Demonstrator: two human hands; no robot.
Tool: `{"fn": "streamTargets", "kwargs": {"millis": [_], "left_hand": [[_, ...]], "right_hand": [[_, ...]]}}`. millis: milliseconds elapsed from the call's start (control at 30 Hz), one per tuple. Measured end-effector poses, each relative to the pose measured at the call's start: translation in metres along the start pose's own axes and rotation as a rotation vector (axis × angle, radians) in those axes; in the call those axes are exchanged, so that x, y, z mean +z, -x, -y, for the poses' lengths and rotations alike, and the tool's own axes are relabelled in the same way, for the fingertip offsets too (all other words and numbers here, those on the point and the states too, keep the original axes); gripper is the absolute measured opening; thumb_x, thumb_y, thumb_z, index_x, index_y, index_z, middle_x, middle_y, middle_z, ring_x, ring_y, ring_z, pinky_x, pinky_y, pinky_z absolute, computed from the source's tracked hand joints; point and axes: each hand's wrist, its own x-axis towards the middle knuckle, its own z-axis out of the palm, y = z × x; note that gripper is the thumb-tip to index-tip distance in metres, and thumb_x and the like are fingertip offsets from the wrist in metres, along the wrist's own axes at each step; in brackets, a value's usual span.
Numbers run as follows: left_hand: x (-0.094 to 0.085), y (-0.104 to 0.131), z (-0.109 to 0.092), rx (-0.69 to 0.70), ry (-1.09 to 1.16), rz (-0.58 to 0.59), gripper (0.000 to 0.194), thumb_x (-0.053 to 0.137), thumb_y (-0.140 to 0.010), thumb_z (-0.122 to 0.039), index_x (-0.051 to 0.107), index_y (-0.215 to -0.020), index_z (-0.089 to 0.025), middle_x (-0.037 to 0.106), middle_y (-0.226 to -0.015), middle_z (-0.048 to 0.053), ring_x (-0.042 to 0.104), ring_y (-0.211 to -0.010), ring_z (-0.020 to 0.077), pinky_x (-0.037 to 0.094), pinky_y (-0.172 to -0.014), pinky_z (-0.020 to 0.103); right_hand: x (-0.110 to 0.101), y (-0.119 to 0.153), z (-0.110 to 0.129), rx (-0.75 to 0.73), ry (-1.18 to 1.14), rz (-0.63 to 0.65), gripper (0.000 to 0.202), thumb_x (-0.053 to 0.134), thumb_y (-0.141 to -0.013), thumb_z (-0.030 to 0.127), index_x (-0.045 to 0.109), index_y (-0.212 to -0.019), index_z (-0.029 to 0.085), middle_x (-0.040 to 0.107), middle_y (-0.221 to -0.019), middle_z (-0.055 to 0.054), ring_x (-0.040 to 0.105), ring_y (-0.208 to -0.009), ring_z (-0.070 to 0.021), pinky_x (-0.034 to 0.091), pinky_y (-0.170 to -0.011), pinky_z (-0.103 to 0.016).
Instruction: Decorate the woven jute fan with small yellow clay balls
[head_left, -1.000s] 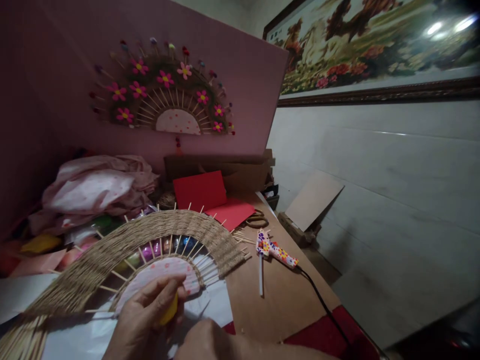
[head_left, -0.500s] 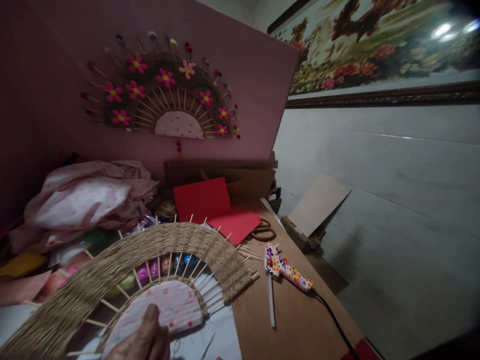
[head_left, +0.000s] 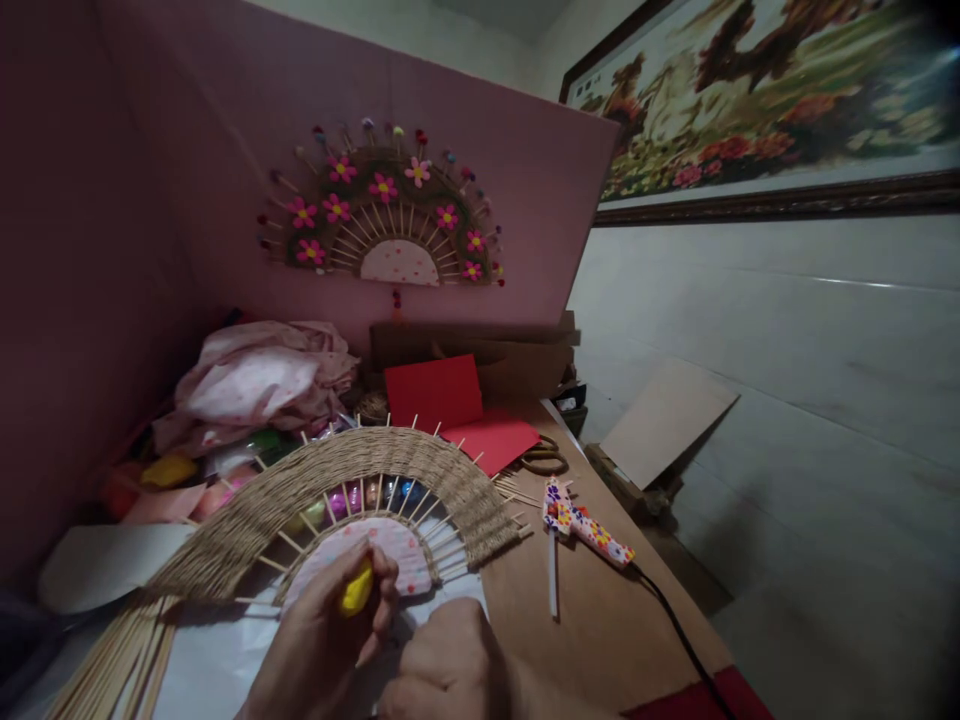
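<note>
Pink board (head_left: 202,140) at the back, decorated fan (head_left: 397,262) with pink flowers on its face. Framed picture (head_left: 757,130) on the wall, right side. Brown tabletop (head_left: 555,660) below. Woven fan (head_left: 382,450) lies across the table, left of the glue gun, arched band away from the person, partly over a white sheet (head_left: 210,670); light sticks poke past the band's outer edge, spotted half-round centre at the near side. Crumpled pink cloth (head_left: 262,385) heaped behind its left part. Left hand (head_left: 337,620) in front of the spotted centre, fingers curled nearly closed, yellow lump held between thumb and fingers; can't tell if the hand touches the fan. Right hand (head_left: 450,660) just beside it, closed in a loose fist, knuckles up; palm hidden, can't tell if anything's in it. Red sheets (head_left: 435,392) behind the fan, one propped up, one lower. Floral glue gun (head_left: 592,535) on its side right of the fan, clear stick out the back, black cord off the near edge. Scissors (head_left: 545,460) beside the red sheets, blades hidden. Yellow lump (head_left: 356,590) is the smallest.
</note>
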Motion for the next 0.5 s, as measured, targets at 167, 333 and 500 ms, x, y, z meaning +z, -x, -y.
{"fn": "streamTargets", "kwargs": {"millis": [167,333,500], "left_hand": [[-0.001,-0.001,0.004,-0.042,-0.075,0.122,0.039,0.068,-0.065,-0.049,0.054,-0.056,-0.015,0.038,-0.039,-0.005,0.025,-0.029,0.0029,0.015,-0.031,0.016],[0.0,-0.005,0.009,0.039,-0.257,0.028,0.067,0.055,-0.06,-0.074,0.026,-0.035,-0.02,0.021,-0.029,-0.006,0.015,-0.026,0.0024,0.003,-0.033,0.019],[0.003,0.0,0.01,0.09,-0.295,-0.003,0.065,0.055,-0.062,-0.074,0.038,-0.037,-0.016,0.031,-0.032,-0.003,0.026,-0.03,0.0047,0.012,-0.034,0.019]], "right_hand": [[0.005,-0.004,-0.002,0.14,-0.006,-0.162,0.054,0.031,-0.096,0.039,0.046,-0.049,0.017,0.041,-0.042,0.003,0.035,-0.038,-0.0081,0.021,-0.043,-0.028],[0.01,0.004,-0.004,0.193,0.01,-0.132,0.044,0.035,-0.094,0.032,0.046,-0.054,0.017,0.045,-0.047,0.002,0.041,-0.045,-0.0098,0.024,-0.05,-0.028],[0.008,0.004,-0.003,0.254,-0.054,-0.153,0.036,0.038,-0.093,0.029,0.05,-0.061,0.017,0.049,-0.05,0.001,0.044,-0.048,-0.011,0.027,-0.053,-0.027]]}}
